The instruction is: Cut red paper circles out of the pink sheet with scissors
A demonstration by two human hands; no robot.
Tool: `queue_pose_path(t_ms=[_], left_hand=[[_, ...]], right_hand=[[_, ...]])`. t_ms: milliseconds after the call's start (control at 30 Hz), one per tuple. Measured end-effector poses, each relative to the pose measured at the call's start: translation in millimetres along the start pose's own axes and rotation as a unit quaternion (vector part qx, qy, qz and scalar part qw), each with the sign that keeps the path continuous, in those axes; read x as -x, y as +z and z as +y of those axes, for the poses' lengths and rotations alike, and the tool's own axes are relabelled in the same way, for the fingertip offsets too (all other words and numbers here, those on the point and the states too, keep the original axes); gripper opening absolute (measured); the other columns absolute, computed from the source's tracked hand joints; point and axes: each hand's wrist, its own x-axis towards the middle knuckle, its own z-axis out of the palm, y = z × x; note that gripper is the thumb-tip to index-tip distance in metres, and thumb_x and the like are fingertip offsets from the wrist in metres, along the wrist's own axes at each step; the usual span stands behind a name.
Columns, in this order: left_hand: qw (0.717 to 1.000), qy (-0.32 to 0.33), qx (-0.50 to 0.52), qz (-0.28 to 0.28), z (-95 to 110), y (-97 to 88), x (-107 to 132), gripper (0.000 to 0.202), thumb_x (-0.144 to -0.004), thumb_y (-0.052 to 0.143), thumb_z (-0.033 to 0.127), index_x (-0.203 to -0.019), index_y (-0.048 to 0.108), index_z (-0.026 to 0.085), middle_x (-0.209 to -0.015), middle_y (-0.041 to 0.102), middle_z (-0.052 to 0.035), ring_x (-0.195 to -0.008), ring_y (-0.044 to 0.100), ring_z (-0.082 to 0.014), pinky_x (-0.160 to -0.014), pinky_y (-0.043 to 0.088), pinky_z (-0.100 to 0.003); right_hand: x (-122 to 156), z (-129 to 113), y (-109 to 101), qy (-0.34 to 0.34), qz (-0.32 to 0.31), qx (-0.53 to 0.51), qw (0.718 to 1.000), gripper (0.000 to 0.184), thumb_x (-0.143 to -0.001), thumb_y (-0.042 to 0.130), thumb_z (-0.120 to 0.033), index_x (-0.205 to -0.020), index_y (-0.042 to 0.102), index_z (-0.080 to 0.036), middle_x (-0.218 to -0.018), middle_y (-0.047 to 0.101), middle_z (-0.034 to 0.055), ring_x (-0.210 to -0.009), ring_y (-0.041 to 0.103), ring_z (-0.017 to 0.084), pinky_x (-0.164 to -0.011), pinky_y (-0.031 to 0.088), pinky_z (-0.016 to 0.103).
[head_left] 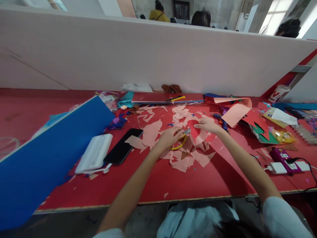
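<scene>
My left hand (170, 137) is closed on a pair of yellow-handled scissors (182, 144), just left of centre over the red table. Their short metal blades point right, toward a red paper piece (192, 128). My right hand (206, 125) pinches that paper at its right edge, thumb and fingers together. Pale pink paper pieces (182, 163) lie scattered under and around both hands. Left of them is a larger pink cut-out (152, 132). How far the scissors are spread is too small to tell.
A blue board (56, 152) leans at the left, beside a white power bank (95, 153) and a black phone (123, 147). Coloured paper (237, 112) and a purple power strip (284, 160) lie right. A white partition (148, 56) rises behind; several people sit beyond it.
</scene>
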Motion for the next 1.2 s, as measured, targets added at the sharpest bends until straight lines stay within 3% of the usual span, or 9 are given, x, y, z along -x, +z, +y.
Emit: queue_pose_path(t_ms=[133,333,400,533,700,967,1100,1200], left_hand=[[0.983,-0.044,0.177,0.015,9,13.9,1,0.029,-0.081,0.046,0.042,-0.066,0.054,0.018,-0.063,0.059,0.0003,-0.062,0.054,-0.0145,-0.059,0.043,-0.024],[0.956,-0.101,0.274,0.025,5,28.2,2,0.029,-0.073,0.055,0.042,-0.061,0.047,0.018,-0.054,0.045,0.0042,-0.047,0.038,-0.0095,-0.045,0.029,-0.022],[0.952,-0.104,0.284,0.038,5,29.9,2,0.03,-0.072,0.056,0.042,-0.059,0.043,0.019,-0.053,0.04,0.0054,-0.047,0.035,-0.0087,-0.045,0.027,-0.022],[0.954,-0.103,0.261,0.108,5,31.7,1,0.031,-0.073,0.054,0.042,-0.056,0.041,0.019,-0.054,0.039,0.0052,-0.05,0.035,-0.009,-0.048,0.028,-0.022],[0.951,-0.121,0.233,0.161,5,35.5,1,0.036,-0.076,0.051,0.046,-0.055,0.039,0.019,-0.053,0.039,0.0048,-0.052,0.036,-0.0099,-0.05,0.03,-0.023],[0.936,-0.138,0.276,0.17,10,47.1,3,0.035,-0.079,0.051,0.046,-0.058,0.041,0.02,-0.05,0.045,0.0045,-0.05,0.044,-0.0102,-0.049,0.036,-0.022],[0.921,-0.149,0.314,0.177,9,49.0,4,0.035,-0.079,0.054,0.046,-0.058,0.04,0.02,-0.049,0.046,0.0048,-0.049,0.047,-0.0107,-0.05,0.039,-0.023],[0.912,-0.155,0.341,0.17,12,48.6,5,0.034,-0.079,0.054,0.045,-0.059,0.042,0.02,-0.049,0.049,0.0042,-0.048,0.05,-0.0112,-0.049,0.039,-0.023]], right_hand=[[-1,3,21,-0.007,-0.02,-0.03,0.999,0.025,-0.069,0.064,-0.039,-0.063,0.058,-0.016,-0.058,0.055,-0.0027,-0.056,0.048,0.011,-0.055,0.036,0.023],[-1,10,34,-0.022,-0.037,-0.073,0.996,0.022,-0.071,0.063,-0.036,-0.078,0.063,-0.015,-0.069,0.061,-0.002,-0.063,0.053,0.011,-0.06,0.04,0.022],[-2,16,37,-0.016,-0.01,-0.087,0.996,0.021,-0.069,0.063,-0.037,-0.07,0.061,-0.015,-0.068,0.061,-0.0018,-0.064,0.054,0.012,-0.063,0.041,0.023],[-2,30,46,-0.004,0.119,-0.097,0.988,0.024,-0.063,0.067,-0.035,-0.058,0.052,-0.017,-0.062,0.056,-0.0035,-0.063,0.051,0.011,-0.061,0.039,0.022],[5,35,60,0.034,0.116,-0.249,0.961,0.022,-0.058,0.068,-0.033,-0.07,0.059,-0.017,-0.063,0.061,-0.0022,-0.06,0.054,0.012,-0.057,0.04,0.023],[13,35,64,0.05,0.209,-0.276,0.937,0.02,-0.056,0.069,-0.033,-0.062,0.057,-0.019,-0.051,0.055,-0.0052,-0.049,0.046,0.009,-0.046,0.032,0.022],[14,36,69,0.059,0.186,-0.341,0.92,0.026,-0.056,0.071,-0.038,-0.055,0.054,-0.018,-0.045,0.051,-0.0058,-0.043,0.043,0.008,-0.045,0.031,0.023],[15,34,70,0.064,0.185,-0.382,0.903,0.026,-0.051,0.076,-0.034,-0.058,0.058,-0.017,-0.048,0.056,-0.005,-0.046,0.048,0.009,-0.048,0.036,0.023]])
